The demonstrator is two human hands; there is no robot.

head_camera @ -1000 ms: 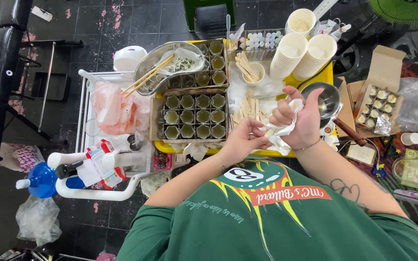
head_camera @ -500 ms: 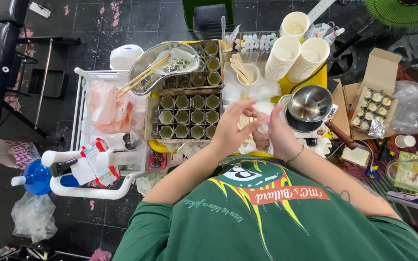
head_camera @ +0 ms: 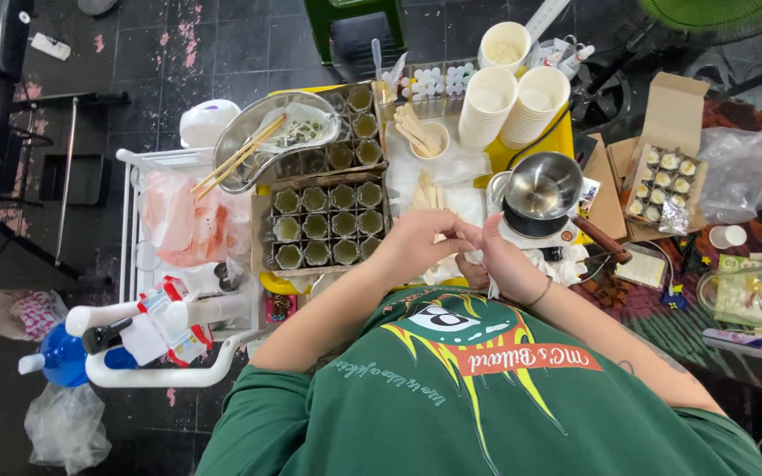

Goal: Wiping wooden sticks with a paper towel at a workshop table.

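Pinched between both hands, a white tissue (head_camera: 478,264) is held at the desk (head_camera: 522,145) edge, w/ left hand (head_camera: 421,242) and right hand (head_camera: 509,264) equally close, long axis hanging downward.

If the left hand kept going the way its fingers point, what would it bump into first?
The left hand points toward the right hand, close in front of it and apparently touching over something white. So it would meet that hand first; beyond lies the steel bowl, though depth is hard to judge.
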